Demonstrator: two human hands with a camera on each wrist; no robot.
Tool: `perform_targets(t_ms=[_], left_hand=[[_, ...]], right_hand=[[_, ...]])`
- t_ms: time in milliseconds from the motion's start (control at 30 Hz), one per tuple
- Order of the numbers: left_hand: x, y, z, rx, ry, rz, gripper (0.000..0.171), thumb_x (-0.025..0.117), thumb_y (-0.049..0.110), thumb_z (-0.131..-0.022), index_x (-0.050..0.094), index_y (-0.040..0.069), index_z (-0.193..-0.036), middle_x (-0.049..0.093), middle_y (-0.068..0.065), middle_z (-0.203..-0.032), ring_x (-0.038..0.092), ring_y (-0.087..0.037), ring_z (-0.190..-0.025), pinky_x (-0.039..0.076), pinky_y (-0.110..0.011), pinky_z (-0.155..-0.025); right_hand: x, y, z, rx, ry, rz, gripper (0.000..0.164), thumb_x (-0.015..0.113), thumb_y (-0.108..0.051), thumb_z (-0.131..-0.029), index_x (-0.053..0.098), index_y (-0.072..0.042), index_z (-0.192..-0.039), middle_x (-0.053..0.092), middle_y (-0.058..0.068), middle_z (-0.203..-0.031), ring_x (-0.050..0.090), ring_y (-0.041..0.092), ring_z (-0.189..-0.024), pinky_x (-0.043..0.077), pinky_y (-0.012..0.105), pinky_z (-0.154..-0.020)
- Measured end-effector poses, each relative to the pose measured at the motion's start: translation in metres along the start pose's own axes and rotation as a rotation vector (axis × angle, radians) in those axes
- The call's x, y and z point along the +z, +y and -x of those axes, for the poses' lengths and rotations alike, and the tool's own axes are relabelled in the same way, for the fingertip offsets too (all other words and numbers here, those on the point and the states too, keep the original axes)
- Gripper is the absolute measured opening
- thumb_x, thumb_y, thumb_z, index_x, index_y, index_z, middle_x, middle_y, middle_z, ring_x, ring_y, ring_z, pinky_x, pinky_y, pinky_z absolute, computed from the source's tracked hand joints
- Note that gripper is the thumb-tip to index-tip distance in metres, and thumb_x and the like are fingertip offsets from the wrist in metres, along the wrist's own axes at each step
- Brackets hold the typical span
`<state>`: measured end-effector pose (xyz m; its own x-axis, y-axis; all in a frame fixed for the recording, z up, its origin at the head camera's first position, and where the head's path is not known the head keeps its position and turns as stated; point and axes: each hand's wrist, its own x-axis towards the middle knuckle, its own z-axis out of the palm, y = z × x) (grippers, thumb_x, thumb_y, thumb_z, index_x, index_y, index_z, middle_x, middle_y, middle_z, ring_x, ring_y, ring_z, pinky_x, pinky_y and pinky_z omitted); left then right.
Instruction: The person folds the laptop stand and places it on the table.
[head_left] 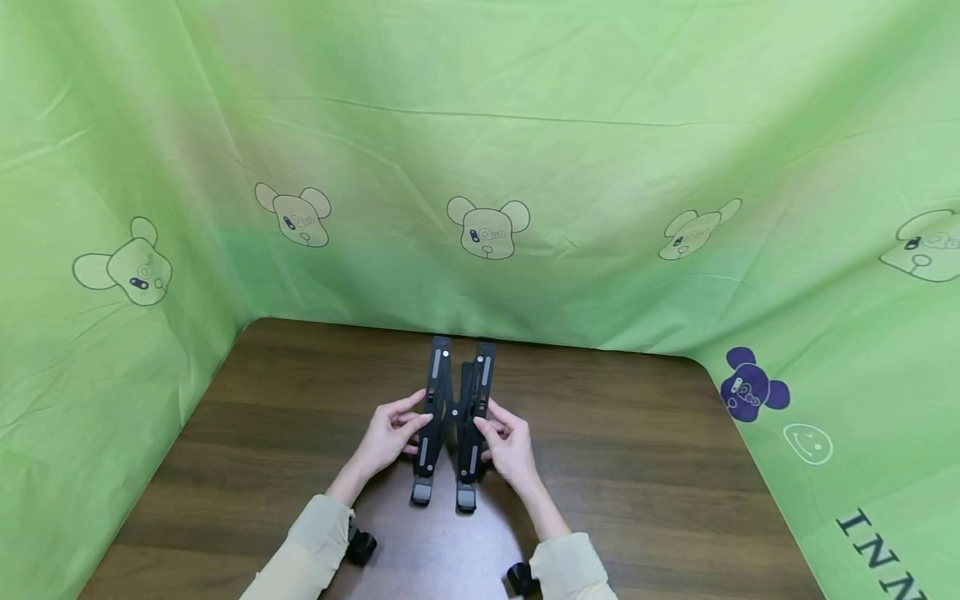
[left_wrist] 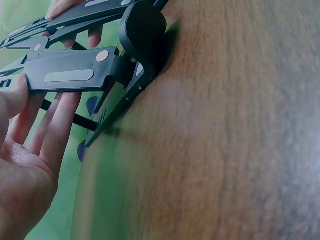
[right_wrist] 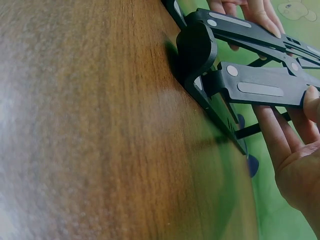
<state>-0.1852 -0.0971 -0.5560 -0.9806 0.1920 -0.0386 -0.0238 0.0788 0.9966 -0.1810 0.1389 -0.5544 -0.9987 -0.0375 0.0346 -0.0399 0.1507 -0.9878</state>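
A black folding laptop stand [head_left: 454, 412] stands partly spread on the table, its two long arms joined by a crossing link at mid-length. Grey pads run along the arms, and upturned lips [left_wrist: 142, 30] sit at the near ends. My left hand [head_left: 386, 435] pinches the left arm, thumb on top and fingers beneath. On the other side, my right hand [head_left: 512, 450] holds the right arm the same way. In the right wrist view, a thin strut [right_wrist: 250, 131] shows under the arm, and the fingers of the right hand [right_wrist: 295, 162] reach below it.
The brown wooden table [head_left: 637, 467] has rounded far corners. A green cloth [head_left: 600, 167] printed with bear heads hangs behind and along both sides. Black wrist cameras [head_left: 362, 547] sit at the cuffs of the light sleeves [head_left: 318, 533].
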Motion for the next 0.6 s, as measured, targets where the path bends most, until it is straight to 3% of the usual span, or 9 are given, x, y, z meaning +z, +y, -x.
perform_targets(t_ms=[300, 600], left_hand=[[0.006, 0.002, -0.001, 0.002, 0.003, -0.017, 0.054, 0.068, 0.004, -0.108, 0.052, -0.002, -0.160, 0.076, -0.034, -0.123, 0.069, -0.007, -0.071, 0.071, -0.041, -0.068], [0.015, 0.001, -0.003, 0.002, 0.002, -0.002, 0.055, 0.068, 0.003, -0.107, 0.052, -0.002, -0.159, 0.076, -0.034, -0.121, 0.071, -0.005, -0.071, 0.069, -0.035, -0.064]], right_hand=[[-0.001, 0.000, 0.000, 0.006, 0.011, -0.009, 0.048, 0.068, 0.008, -0.103, 0.059, 0.011, -0.150, 0.076, 0.041, -0.097, 0.067, 0.002, -0.062, 0.061, 0.026, -0.050], [-0.001, 0.001, 0.000, -0.001, 0.005, -0.010, 0.048, 0.067, 0.008, -0.104, 0.057, 0.012, -0.151, 0.077, 0.038, -0.096, 0.067, 0.003, -0.061, 0.060, 0.024, -0.049]])
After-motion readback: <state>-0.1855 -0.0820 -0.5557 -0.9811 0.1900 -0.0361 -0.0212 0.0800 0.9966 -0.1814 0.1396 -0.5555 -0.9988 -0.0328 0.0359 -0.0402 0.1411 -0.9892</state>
